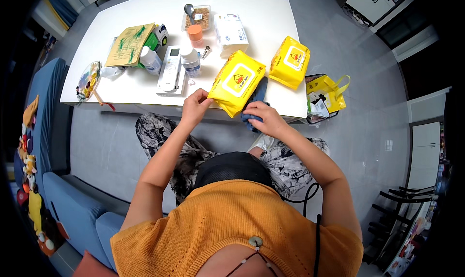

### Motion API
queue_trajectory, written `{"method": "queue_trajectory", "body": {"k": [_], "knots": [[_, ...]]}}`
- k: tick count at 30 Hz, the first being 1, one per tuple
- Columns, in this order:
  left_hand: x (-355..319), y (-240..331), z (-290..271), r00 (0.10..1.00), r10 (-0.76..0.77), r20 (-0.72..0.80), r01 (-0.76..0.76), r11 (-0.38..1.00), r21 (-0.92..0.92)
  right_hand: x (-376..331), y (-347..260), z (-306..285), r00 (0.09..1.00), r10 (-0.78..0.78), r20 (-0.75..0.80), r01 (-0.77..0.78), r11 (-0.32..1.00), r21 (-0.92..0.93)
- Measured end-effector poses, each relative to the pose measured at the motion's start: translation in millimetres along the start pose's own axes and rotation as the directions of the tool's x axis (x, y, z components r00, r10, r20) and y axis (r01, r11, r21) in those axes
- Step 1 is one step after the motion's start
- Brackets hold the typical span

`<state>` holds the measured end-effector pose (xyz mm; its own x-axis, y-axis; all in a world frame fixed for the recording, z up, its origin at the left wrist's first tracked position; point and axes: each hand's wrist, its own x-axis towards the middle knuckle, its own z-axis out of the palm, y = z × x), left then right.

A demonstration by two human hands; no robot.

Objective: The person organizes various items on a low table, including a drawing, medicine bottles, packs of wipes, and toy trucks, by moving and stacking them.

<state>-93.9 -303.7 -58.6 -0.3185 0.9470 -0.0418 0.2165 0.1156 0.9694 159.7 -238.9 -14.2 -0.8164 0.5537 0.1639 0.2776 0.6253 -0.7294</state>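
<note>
My left hand (194,107) pinches the near left corner of a yellow pack of wet wipes (231,94), which lies tilted near the table's front edge. In my right hand (269,120) is a crumpled dark blue cloth (260,91), gripped just over that edge; part of the cloth runs up beside the pack and partly under it. A second yellow wipes pack (282,72) lies to the right. Left of my left hand, a white bottle (191,66) stands next to a boxed white remote control (170,76).
On the white table (261,10) are a tissue pack (230,27), a food tub (202,16) with a spoon, an orange-capped jar (195,35), another white bottle (151,63), a cardboard piece (127,47) and a paint palette (89,79). A basket (331,116) holding a yellow bag stands at right.
</note>
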Motion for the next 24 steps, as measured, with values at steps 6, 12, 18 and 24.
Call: {"method": "queue_trajectory", "body": {"k": [6,12,18,24], "knots": [[-3,-1,-2,0.999,0.013,0.049,-0.007,0.993,-0.12,20,-19,-36,0.98,0.107,-0.17,-0.06,0.964,0.26],[-4,-6,-8,0.995,-0.05,0.083,0.081,0.907,-0.414,71,-63,-13,0.98,-0.177,-0.095,0.167,0.98,-0.103],[-6,-11,-12,0.995,-0.022,0.097,0.057,0.925,-0.376,65,-61,21,0.962,-0.268,0.055,0.246,0.756,-0.606],[-6,-14,-14,0.994,-0.029,0.105,0.065,0.933,-0.354,18,-42,13,0.931,-0.225,0.289,0.362,0.682,-0.636]]}}
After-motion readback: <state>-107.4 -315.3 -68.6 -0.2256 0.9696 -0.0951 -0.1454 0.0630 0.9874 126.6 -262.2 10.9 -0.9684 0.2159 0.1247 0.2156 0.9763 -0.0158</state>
